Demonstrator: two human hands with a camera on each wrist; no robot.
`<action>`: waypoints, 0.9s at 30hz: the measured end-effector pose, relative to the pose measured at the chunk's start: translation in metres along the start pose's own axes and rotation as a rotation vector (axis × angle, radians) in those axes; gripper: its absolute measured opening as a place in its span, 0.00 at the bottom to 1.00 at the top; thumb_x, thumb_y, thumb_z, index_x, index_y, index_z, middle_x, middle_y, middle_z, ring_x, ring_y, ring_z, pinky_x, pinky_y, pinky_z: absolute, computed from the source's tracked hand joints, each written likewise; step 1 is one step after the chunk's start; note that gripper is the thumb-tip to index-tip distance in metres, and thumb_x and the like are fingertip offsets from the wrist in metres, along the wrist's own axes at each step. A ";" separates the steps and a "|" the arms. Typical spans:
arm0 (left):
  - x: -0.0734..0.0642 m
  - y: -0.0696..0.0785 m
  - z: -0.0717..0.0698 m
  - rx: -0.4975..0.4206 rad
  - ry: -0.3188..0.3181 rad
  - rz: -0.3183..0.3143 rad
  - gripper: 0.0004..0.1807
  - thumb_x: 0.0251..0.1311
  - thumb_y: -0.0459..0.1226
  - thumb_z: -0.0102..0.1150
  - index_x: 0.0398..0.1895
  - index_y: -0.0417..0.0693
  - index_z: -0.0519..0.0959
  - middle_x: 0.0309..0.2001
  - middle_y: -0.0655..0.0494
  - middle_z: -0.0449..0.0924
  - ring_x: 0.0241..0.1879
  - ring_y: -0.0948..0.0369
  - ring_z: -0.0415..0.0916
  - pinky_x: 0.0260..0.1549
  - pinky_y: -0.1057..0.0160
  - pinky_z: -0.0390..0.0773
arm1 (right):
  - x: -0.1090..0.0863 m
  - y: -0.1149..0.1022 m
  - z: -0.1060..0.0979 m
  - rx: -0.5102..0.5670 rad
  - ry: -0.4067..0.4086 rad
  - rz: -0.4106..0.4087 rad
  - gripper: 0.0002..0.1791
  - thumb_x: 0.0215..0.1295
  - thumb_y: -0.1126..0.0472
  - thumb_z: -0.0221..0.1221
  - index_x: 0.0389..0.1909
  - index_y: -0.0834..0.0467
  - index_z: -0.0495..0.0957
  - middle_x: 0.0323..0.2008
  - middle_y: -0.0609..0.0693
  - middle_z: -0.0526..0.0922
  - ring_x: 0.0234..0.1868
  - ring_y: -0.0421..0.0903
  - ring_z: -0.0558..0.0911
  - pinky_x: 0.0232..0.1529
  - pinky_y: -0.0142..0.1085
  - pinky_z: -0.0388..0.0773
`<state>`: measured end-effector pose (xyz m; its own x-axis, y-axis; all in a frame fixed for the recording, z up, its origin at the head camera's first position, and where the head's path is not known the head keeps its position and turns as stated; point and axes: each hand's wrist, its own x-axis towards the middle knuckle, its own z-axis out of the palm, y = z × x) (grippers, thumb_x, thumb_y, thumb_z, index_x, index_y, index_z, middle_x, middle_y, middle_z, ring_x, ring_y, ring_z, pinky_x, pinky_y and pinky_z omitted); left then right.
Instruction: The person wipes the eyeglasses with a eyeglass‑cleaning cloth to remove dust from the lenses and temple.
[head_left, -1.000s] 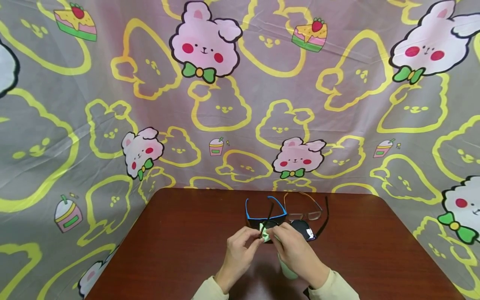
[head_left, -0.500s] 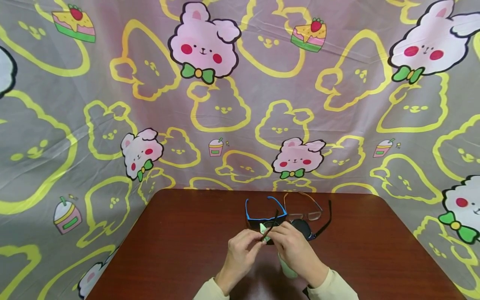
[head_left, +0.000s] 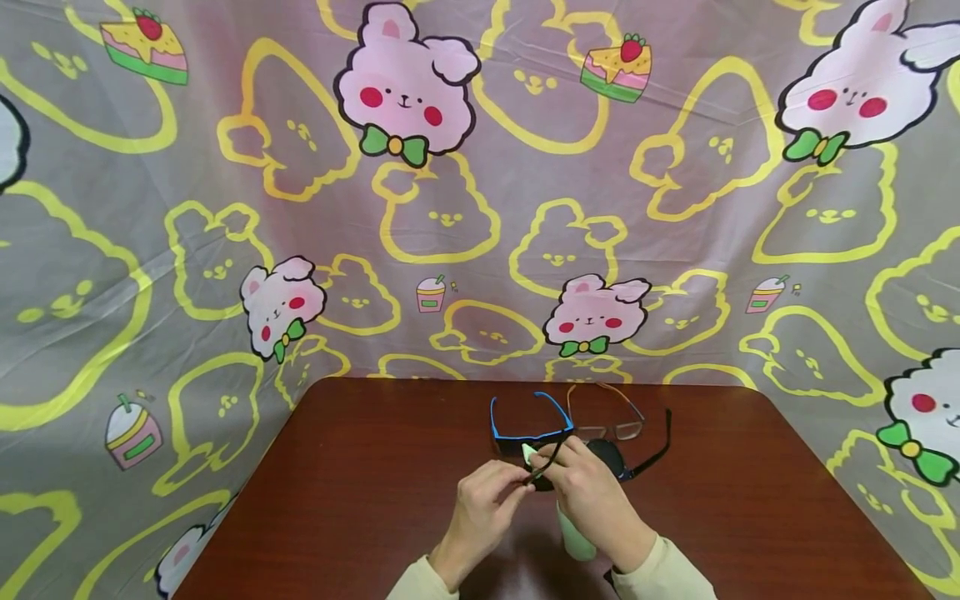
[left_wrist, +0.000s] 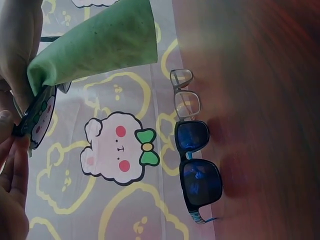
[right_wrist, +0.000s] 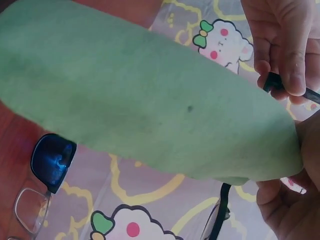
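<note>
Dark-framed sunglasses are held up between both hands, over the table. My left hand pinches their frame near the left hinge, thumb against fingers; in the right wrist view its fingertips grip the black frame end. My right hand holds a pale green cloth against the left lens, its fingers hiding much of that lens. A long flap of the cloth hangs down from this hand. In the left wrist view a dark, reflecting lens shows below the cloth.
Blue-and-black sunglasses rest on the brown table beyond the hands, temples spread. Right of them lie clear-lens glasses with thin frames. A patterned curtain stands behind the table and along its sides.
The held sunglasses have tilted, their temples swinging to the right. The right hand's fingers have shifted slightly on the cloth, while the left hand keeps its pinch. The glasses on the table are unmoved.
</note>
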<state>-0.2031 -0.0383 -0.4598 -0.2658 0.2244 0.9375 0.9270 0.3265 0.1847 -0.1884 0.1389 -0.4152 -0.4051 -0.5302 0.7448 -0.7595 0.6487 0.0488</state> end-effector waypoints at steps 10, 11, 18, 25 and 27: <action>0.001 0.001 -0.001 -0.010 0.007 0.021 0.05 0.55 0.35 0.65 0.33 0.45 0.81 0.30 0.59 0.81 0.31 0.66 0.76 0.34 0.72 0.75 | 0.001 0.000 0.002 -0.036 0.002 0.077 0.24 0.40 0.82 0.62 0.40 0.61 0.85 0.32 0.53 0.77 0.35 0.50 0.75 0.32 0.39 0.76; 0.001 0.001 -0.001 -0.011 0.007 0.019 0.05 0.55 0.35 0.66 0.33 0.45 0.81 0.30 0.59 0.80 0.31 0.66 0.76 0.34 0.72 0.75 | 0.001 0.000 0.002 -0.035 0.002 0.082 0.23 0.41 0.82 0.61 0.40 0.61 0.85 0.32 0.54 0.76 0.34 0.51 0.75 0.32 0.39 0.76; 0.000 0.002 0.000 -0.014 0.006 0.008 0.08 0.50 0.33 0.68 0.33 0.45 0.80 0.30 0.59 0.79 0.30 0.66 0.75 0.33 0.72 0.74 | 0.000 -0.001 0.000 -0.068 -0.040 0.117 0.18 0.41 0.78 0.61 0.37 0.62 0.85 0.31 0.52 0.77 0.32 0.48 0.73 0.31 0.38 0.75; -0.001 0.001 0.001 -0.012 0.024 0.011 0.11 0.47 0.30 0.70 0.33 0.44 0.79 0.29 0.59 0.78 0.29 0.66 0.74 0.32 0.73 0.74 | -0.002 -0.003 0.000 -0.092 -0.064 0.159 0.14 0.43 0.75 0.57 0.30 0.59 0.82 0.30 0.49 0.73 0.29 0.45 0.69 0.27 0.35 0.71; -0.001 0.001 0.001 -0.009 0.029 0.014 0.11 0.46 0.29 0.70 0.33 0.44 0.79 0.28 0.59 0.77 0.29 0.66 0.74 0.32 0.72 0.74 | -0.002 -0.004 0.000 -0.097 -0.072 0.162 0.12 0.42 0.75 0.56 0.27 0.58 0.80 0.29 0.49 0.71 0.28 0.45 0.68 0.26 0.34 0.70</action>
<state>-0.2025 -0.0372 -0.4608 -0.2455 0.2023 0.9481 0.9328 0.3155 0.1742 -0.1850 0.1373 -0.4171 -0.5556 -0.4503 0.6990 -0.6305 0.7762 -0.0011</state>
